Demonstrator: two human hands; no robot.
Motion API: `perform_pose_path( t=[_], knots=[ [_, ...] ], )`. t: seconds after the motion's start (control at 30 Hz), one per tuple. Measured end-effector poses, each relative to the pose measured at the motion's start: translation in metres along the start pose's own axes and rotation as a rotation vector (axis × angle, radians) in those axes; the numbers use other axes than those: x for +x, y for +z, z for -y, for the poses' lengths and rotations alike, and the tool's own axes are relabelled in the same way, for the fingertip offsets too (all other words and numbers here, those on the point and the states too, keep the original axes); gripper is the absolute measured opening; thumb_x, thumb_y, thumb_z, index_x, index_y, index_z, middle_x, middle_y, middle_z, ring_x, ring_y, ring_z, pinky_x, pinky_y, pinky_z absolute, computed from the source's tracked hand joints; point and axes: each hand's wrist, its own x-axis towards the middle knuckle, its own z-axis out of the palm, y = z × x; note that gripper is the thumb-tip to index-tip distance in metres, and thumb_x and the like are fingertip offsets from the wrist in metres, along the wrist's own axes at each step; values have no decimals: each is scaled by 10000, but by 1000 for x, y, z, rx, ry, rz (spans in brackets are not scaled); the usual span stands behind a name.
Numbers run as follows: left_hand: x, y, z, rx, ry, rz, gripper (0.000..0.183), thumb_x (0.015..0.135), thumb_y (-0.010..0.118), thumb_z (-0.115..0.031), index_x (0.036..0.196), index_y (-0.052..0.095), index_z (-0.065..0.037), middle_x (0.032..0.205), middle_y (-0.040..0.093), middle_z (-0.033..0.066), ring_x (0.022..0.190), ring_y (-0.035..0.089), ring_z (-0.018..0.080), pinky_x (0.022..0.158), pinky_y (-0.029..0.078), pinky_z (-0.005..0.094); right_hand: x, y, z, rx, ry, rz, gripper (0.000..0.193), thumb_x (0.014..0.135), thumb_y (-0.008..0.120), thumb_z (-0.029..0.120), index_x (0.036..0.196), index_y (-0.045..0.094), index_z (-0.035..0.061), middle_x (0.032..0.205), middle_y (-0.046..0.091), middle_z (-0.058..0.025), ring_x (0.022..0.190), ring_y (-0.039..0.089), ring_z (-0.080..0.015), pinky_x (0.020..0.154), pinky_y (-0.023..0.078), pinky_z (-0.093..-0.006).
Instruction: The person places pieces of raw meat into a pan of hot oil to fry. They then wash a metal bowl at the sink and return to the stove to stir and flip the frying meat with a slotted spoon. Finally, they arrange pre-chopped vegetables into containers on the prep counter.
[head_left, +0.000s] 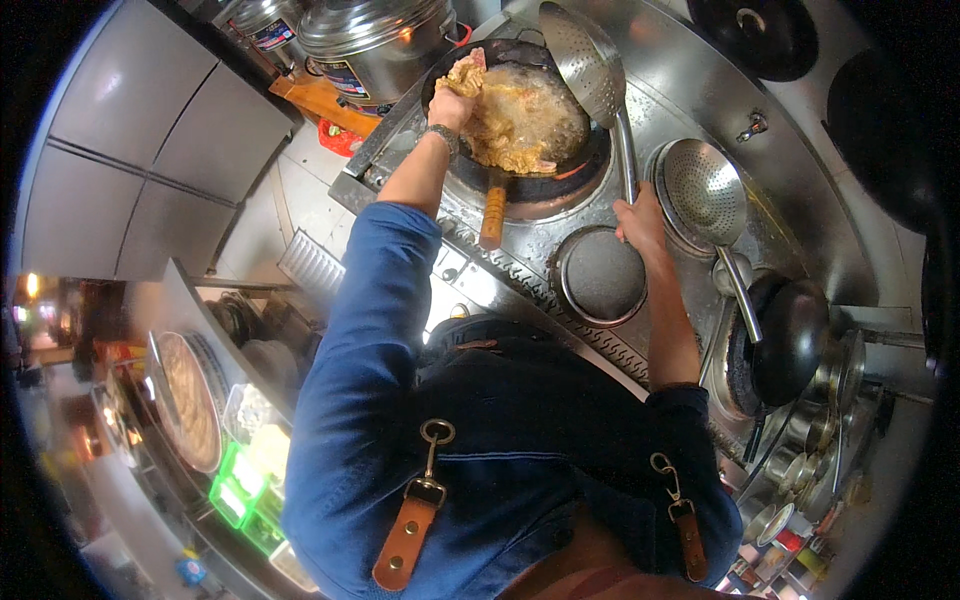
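My left hand (452,108) is over the left side of a dark wok (493,213), whose wooden handle points toward me. Its closed fingers grip a piece of battered meat (466,70), yellowish with a pink end. Bubbling, foamy oil (535,105) fills the wok, and more battered pieces (508,155) lie along its near edge. My right hand (640,217) is wrapped round the long metal handle of a perforated skimmer (585,70). The skimmer's bowl is raised at the wok's right rim, covering part of it.
Right of the wok, a second perforated skimmer (705,190) rests on the steel stove. A round dark plate (604,274) sits nearer me, and a black wok (793,340) stands at far right. Large lidded pots (375,40) are back left. Behind my left side is a basin (188,400).
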Motion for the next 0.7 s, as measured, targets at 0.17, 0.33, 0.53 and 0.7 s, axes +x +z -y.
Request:
perform_pose_path(
  t=[0.17, 0.33, 0.53, 0.7],
  knots=[
    [-18, -38, 6, 163, -27, -76, 534, 743, 612, -442, 1118, 583, -63, 1098, 608, 176, 1039, 571, 318, 885, 452, 390, -2, 0, -6, 31, 12, 5, 266, 765, 542, 50, 965, 422, -76, 592, 502, -104, 361, 481, -153, 336, 383, -320],
    [-102, -81, 49, -133, 86, -40, 313, 852, 548, -246, 1012, 580, 21, 868, 644, 101, 730, 616, 158, 639, 498, 277, 1, 8, -5, -41, 17, 11, 281, 769, 547, 59, 988, 423, -65, 592, 507, -107, 362, 491, -162, 336, 382, -323],
    [-243, -24, 36, -1213, -487, 870, 553, 901, 502, -412, 1242, 432, 18, 1095, 593, 222, 1038, 584, 285, 888, 494, 398, 2, 33, -9, -113, 57, -46, 262, 785, 543, 75, 969, 408, -54, 605, 519, -121, 366, 505, -175, 336, 394, -323],
    [-227, 10, 2, -2037, -684, 973, 321, 873, 557, -165, 1103, 491, 49, 831, 590, 98, 708, 585, 157, 609, 498, 245, -3, 41, -15, -2, 192, 30, 211, 794, 563, 110, 887, 421, -16, 620, 527, -104, 388, 509, -163, 333, 395, -316]
  ],
)
